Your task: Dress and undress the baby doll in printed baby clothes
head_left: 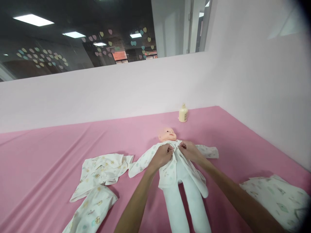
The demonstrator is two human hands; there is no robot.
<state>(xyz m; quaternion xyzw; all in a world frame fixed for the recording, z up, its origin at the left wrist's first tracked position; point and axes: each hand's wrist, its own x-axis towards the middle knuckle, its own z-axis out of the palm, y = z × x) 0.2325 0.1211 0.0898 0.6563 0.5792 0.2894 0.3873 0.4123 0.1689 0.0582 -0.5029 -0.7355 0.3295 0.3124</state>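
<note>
A baby doll [179,171] with white cloth legs lies on its back on the pink sheet, head away from me. It wears a white printed baby shirt [167,176] whose sleeves stretch out to both sides. The front of the shirt hangs apart below the chest, showing the white body. My left hand [163,154] pinches the left front edge near the collar. Close beside it, my right hand [190,151] pinches the right front edge. The fingertips of both hands are partly hidden, so any fastener between them cannot be made out.
Printed baby clothes [102,171] lie crumpled to the left, near the doll's sleeve. Another printed cloth [277,200] is at the lower right. A cream pump bottle [183,114] stands beyond the doll's head, near the white wall [109,97]. The pink sheet [43,168] has creases on the left.
</note>
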